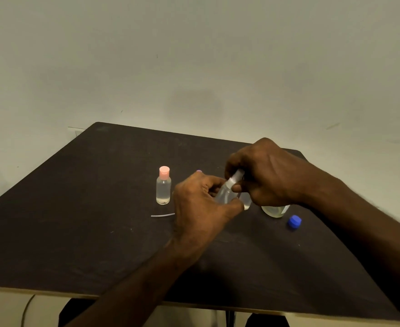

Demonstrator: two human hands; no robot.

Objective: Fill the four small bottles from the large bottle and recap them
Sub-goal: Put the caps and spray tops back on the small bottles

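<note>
Our left hand (pixel 200 201) grips a small clear plastic bottle (pixel 226 192) tilted neck-up toward our right hand (pixel 262 175), which pinches its white cap (pixel 235 177). Left of this bottle stands a pink-capped clear bottle (pixel 163 187); right of it, the large bottle (pixel 275 210) and blue cap (pixel 294 221).

A dark table (pixel 81 208) carries a pink-capped small bottle (pixel 163 186); a thin white strip (pixel 162 215); a blue cap (pixel 294 221) — and the large bottle's base (pixel 274 210).
</note>
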